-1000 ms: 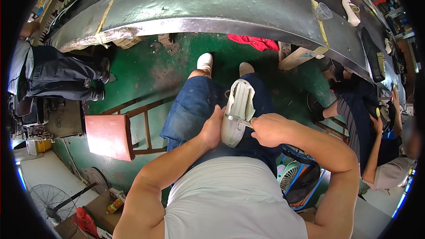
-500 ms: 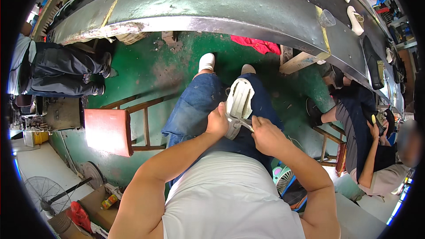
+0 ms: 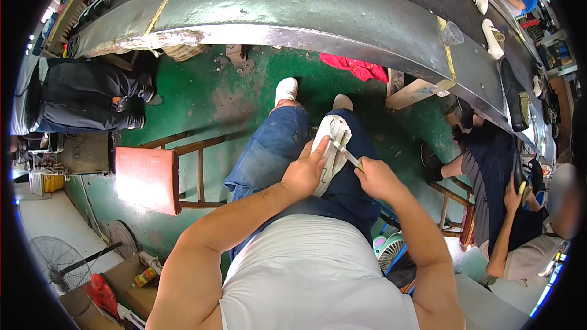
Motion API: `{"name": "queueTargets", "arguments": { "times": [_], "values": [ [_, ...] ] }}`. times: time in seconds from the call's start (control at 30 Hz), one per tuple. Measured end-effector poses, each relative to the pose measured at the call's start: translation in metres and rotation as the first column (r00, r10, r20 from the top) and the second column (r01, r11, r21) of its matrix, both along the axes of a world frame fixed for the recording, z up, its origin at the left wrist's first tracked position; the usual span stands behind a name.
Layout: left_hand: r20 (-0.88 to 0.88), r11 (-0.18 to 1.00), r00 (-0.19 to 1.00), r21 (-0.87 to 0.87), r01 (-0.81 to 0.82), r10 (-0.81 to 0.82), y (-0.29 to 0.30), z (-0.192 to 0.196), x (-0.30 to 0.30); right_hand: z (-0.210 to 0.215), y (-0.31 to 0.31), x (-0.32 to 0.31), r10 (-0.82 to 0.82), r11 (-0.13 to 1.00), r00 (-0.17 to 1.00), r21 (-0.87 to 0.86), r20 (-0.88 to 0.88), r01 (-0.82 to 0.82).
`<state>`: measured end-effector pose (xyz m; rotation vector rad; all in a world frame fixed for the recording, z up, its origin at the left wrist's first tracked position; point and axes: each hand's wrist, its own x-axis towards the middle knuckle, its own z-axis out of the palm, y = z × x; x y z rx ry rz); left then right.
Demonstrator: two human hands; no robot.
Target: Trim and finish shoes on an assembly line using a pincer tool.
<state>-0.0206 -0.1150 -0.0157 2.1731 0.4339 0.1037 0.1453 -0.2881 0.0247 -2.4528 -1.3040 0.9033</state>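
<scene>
A white shoe (image 3: 333,125) lies across my lap between the thighs, its pleated-looking underside turned up. My left hand (image 3: 304,170) grips its near left side, fingers stretched along it toward the toe. In my right hand (image 3: 378,179) is a slim metal hand tool (image 3: 351,158) with a pale yellowish handle end. The tool's head rests on or just over the shoe's underside, close to my left fingertips. My right fingers are wrapped round the handle, which hides most of it.
A long metal-edged workbench (image 3: 257,9) crosses ahead, bearing several white shoes (image 3: 493,38) and a clear cup (image 3: 452,33). To the left stand a red-topped stool (image 3: 148,178) and a fan (image 3: 58,263). A seated co-worker (image 3: 520,220) handles a dark shoe at right; another person stands at left.
The tool's head has moved from the shoe's near end toward its far end. My left hand has shifted forward along the shoe, and my right hand has moved slightly right.
</scene>
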Motion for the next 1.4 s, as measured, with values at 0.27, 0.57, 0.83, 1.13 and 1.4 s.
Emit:
{"name": "queueTargets", "arguments": {
  "times": [0.27, 0.57, 0.83, 1.13, 1.4],
  "values": [
    [-0.282, 0.995, 0.958, -0.096, 0.025, -0.051, 0.013, 0.022, 0.017, 0.033, 0.018, 0.030, 0.125, 0.991, 0.991, -0.045, -0.042, -0.127],
    [-0.295, 0.986, 0.945, -0.122, 0.109, -0.141, 0.018, 0.034, 0.018, 0.002, 0.040, 0.012, -0.090, 0.967, 0.984, 0.222, -0.152, 0.122],
    [-0.229, 0.903, 0.949, -0.323, -0.283, 0.216, -0.002, 0.008, -0.018, 0.024, 0.039, 0.012, -0.123, 0.973, 0.934, 0.144, -0.335, 0.180],
    [-0.264, 0.794, 0.964, -0.580, -0.183, 0.030, 0.013, 0.014, -0.016, 0.028, 0.027, -0.020, -0.166, 0.984, 0.857, -0.029, -0.488, 0.174],
    [-0.411, 0.894, 0.892, -0.447, -0.019, -0.187, 0.016, 0.037, -0.005, -0.014, -0.022, -0.042, -0.341, 0.860, 0.653, 0.056, -0.676, 0.507]
  ]
}}
